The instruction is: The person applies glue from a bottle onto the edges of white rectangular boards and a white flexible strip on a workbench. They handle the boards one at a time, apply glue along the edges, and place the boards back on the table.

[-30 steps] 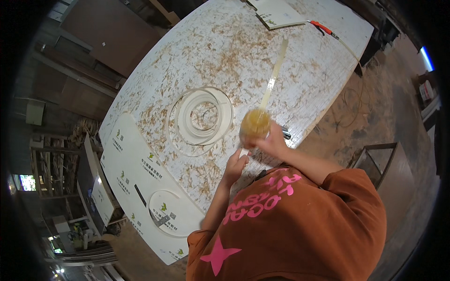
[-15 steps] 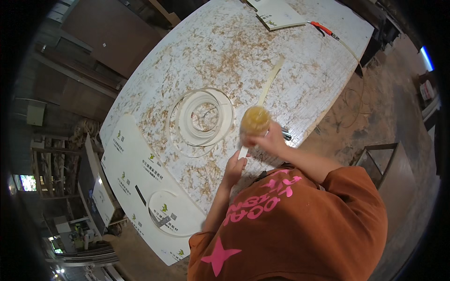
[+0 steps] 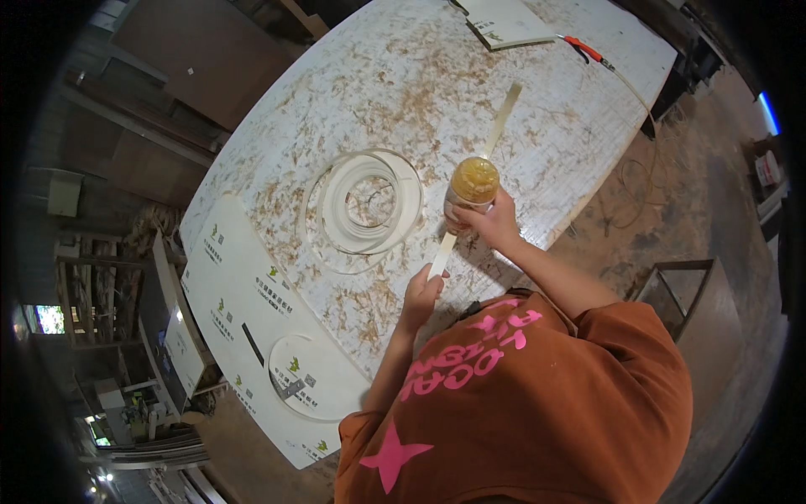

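My right hand [image 3: 490, 222] is wrapped round a clear jar [image 3: 472, 185] with yellowish contents. The jar is over a narrow pale strip [image 3: 504, 118], hiding its middle; whether it touches the strip I cannot tell. Near the table's front edge, the fingers of my left hand [image 3: 421, 294] pinch the near end of that strip. From there the strip runs away to the far right across the stained white table [image 3: 378, 109]. Left of the jar lies a loose coil of white strip [image 3: 395, 220] in several loops.
A printed white board [image 3: 243, 286] covers the table's left side, with a white strip loop [image 3: 281, 349] and a dark ruler-like piece [image 3: 253, 346] on it. At the far right lie an orange air blow gun [image 3: 581, 46] with a hose and a pale panel [image 3: 512, 21]. A metal frame [image 3: 684, 290] stands at right.
The jar in my right hand has moved away from me and slightly right along the strip, and now shows sharply instead of blurred. My left hand keeps its pinch on the near end.
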Tool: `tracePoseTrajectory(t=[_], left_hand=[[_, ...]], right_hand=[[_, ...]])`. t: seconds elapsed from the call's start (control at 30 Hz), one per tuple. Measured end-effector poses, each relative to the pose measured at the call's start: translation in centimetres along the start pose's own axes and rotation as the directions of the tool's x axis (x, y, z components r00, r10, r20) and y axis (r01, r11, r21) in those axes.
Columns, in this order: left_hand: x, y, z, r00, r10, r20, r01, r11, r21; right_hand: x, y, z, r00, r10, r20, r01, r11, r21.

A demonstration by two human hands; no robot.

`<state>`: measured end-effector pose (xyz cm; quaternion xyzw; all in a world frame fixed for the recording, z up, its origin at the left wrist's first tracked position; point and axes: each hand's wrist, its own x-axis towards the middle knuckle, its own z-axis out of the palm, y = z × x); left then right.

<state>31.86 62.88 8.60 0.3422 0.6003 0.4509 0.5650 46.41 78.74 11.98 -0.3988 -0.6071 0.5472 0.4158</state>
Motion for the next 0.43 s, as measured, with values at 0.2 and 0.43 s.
tracePoseTrajectory(t=[0.2,0.43], left_hand=[[0.4,-0.4,0.1,0.999,-0.002,0.033,0.003,0.999,-0.039],[0.0,0.1,-0.2,1.000,0.006,0.015,-0.008,0.991,0.136]], right_hand=[[-2.3,-0.8,0.6,0.951,-0.265,0.159,0.287,0.948,-0.140],[-2.2,-2.7,0.3,0.953,-0.254,0.165,0.282,0.942,-0.180]])
